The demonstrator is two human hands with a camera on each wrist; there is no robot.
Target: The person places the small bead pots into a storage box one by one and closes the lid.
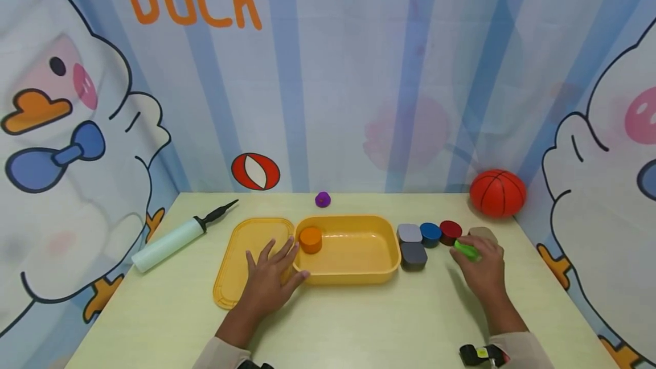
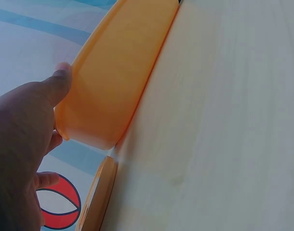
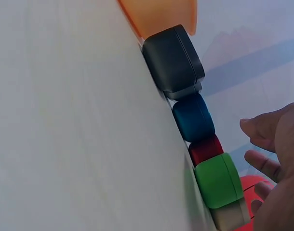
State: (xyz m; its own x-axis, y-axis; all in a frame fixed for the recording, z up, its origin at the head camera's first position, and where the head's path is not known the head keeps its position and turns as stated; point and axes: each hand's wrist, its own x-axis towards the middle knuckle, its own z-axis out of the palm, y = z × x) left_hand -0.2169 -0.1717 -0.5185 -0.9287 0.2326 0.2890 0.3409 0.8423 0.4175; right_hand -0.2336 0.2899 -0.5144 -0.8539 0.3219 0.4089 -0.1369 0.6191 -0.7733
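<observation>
My left hand (image 1: 271, 283) has its fingers spread at the left end of a yellow plastic box (image 1: 348, 279). Its thumb touches the box's near-left corner, as the left wrist view also shows. An orange round case (image 1: 310, 240) sits inside the box on the left. Over a small green case (image 1: 466, 251) is my right hand (image 1: 482, 269). In the right wrist view a gap shows between its loosely bent fingers (image 3: 262, 163) and the green case (image 3: 219, 180), which stands on the table. A red case (image 1: 450, 233) and a beige case (image 1: 483, 234) are beside it.
A blue case (image 1: 430, 234), a light grey case (image 1: 410, 233) and a dark grey case (image 1: 413, 256) stand right of the box. A yellow lid (image 1: 228, 278) lies left. Farther out are a hand pump (image 1: 169, 245), a purple knob (image 1: 323, 199) and a red ball (image 1: 498, 193).
</observation>
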